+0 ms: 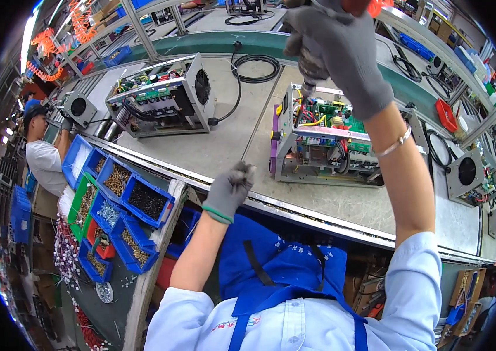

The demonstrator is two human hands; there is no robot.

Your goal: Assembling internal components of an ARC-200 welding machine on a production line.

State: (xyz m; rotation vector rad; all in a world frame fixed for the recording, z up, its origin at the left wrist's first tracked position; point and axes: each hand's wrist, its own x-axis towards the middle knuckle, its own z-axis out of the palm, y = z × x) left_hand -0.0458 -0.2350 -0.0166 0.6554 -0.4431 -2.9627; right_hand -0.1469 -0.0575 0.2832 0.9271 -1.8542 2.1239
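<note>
My gloved right hand [347, 55] is raised over the far right of the bench, wrapped round a power screwdriver [312, 70]. The tool's tip points down at the left end of an open metal-framed machine [329, 162], where a yellow wire and green circuit boards show. Whether the tip touches anything cannot be made out. My gloved left hand [230, 190] hovers by the bench's front edge, left of that machine. Its fingers are curled together, and what they may hold is hidden.
A second open machine [160, 99] with a fan and a coiled black cable [256, 69] stands left on the bench [230, 143]. Blue bins [148, 202] of small screws and fittings sit at my left. A co-worker [46, 146] is at far left; more machines [467, 175] stand right.
</note>
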